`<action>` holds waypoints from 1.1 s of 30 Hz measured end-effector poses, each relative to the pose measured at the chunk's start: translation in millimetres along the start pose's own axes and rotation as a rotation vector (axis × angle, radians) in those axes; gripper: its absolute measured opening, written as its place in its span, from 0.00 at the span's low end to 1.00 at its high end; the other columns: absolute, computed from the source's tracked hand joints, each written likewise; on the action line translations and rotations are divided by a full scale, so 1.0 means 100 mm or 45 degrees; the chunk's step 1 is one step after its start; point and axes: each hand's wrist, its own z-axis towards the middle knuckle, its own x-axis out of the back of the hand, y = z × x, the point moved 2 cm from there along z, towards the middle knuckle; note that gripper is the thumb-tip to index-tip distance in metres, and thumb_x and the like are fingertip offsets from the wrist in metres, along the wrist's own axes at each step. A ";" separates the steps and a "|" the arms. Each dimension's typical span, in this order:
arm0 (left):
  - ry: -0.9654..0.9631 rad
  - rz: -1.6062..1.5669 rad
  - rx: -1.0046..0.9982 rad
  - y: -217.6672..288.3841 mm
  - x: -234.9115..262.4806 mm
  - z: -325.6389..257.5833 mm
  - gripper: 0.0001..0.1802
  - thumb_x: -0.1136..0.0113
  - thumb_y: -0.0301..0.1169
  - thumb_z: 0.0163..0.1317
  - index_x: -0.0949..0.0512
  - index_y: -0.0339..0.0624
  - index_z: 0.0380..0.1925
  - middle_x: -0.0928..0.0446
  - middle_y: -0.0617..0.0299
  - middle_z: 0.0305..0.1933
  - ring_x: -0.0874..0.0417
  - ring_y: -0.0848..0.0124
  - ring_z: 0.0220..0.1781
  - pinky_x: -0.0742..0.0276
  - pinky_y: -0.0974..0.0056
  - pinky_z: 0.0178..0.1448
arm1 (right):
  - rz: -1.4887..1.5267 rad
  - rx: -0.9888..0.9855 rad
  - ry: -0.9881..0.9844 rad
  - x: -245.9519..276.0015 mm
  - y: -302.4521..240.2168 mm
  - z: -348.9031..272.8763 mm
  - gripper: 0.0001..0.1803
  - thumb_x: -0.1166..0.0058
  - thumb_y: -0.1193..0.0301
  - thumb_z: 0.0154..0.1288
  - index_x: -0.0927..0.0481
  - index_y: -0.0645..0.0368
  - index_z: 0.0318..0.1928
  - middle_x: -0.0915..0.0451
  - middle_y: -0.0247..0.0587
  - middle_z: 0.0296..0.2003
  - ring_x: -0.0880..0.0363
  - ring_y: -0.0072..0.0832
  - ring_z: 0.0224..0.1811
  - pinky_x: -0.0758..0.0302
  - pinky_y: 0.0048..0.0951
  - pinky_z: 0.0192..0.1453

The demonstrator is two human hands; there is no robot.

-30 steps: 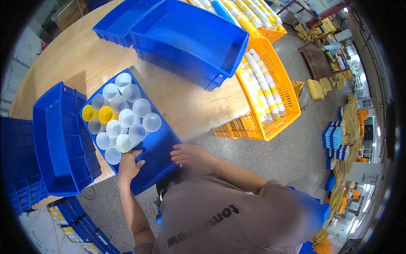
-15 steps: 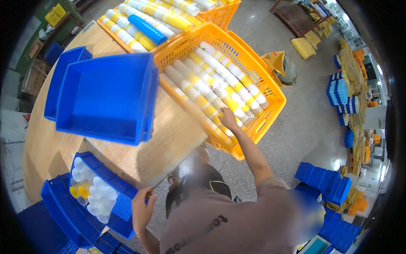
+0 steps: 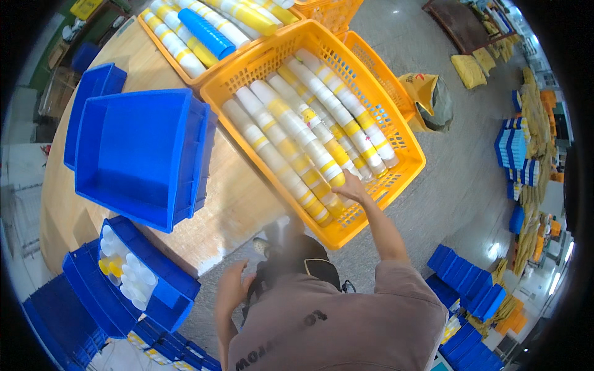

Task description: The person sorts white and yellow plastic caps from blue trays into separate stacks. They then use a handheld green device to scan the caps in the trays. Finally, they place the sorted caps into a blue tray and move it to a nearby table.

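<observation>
My right hand [image 3: 352,187] is closed around the near end of a long stack of nested white and yellow cups [image 3: 298,128]. This stack rests slantwise in an orange plastic crate [image 3: 411,162], seemingly a little above the rows beside it. More cup stacks [image 3: 352,128] lie side by side in the crate. My left hand [image 3: 232,285] hangs low near my body, beside the table edge, with thumb and fingers apart and nothing visible in it.
Blue bins [image 3: 133,157] sit on the round wooden table [image 3: 176,244]. Another blue bin [image 3: 179,309] at lower left holds loose white and yellow cups [image 3: 133,275]. Behind stands a second orange crate with cup stacks and a blue stack [image 3: 207,34]. A sack [image 3: 427,99] stands on the floor.
The gripped stack has shifted and its near end now shows clear of its neighbours. My left hand has moved right, away from the blue bin. The whole view has shifted slightly.
</observation>
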 end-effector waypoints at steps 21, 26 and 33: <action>0.110 0.013 -0.051 -1.01 -0.82 -1.79 0.28 0.35 0.40 0.64 0.25 0.40 0.61 0.22 0.44 0.59 0.23 0.48 0.63 0.28 0.51 0.66 | 0.451 0.142 0.198 -1.62 -0.95 -3.14 0.35 0.32 0.62 0.50 0.29 0.66 0.56 0.19 0.48 0.45 0.19 0.35 0.48 0.23 0.37 0.54; 0.532 -0.065 -0.397 -1.07 -0.45 -2.09 0.25 0.33 0.35 0.62 0.23 0.37 0.58 0.22 0.44 0.58 0.22 0.48 0.62 0.29 0.52 0.66 | 0.470 0.346 0.552 -1.75 -0.93 -3.60 0.33 0.32 0.65 0.49 0.28 0.64 0.55 0.18 0.54 0.43 0.15 0.43 0.46 0.20 0.41 0.50; 1.112 -1.353 -0.859 -1.13 0.91 -2.10 0.45 0.49 0.57 0.72 0.50 0.39 0.76 0.35 0.44 0.72 0.32 0.58 0.73 0.35 0.51 0.74 | -0.146 0.803 0.372 -1.55 -1.21 -4.15 0.42 0.29 0.63 0.45 0.31 0.56 0.64 0.18 0.52 0.48 0.17 0.49 0.48 0.20 0.43 0.49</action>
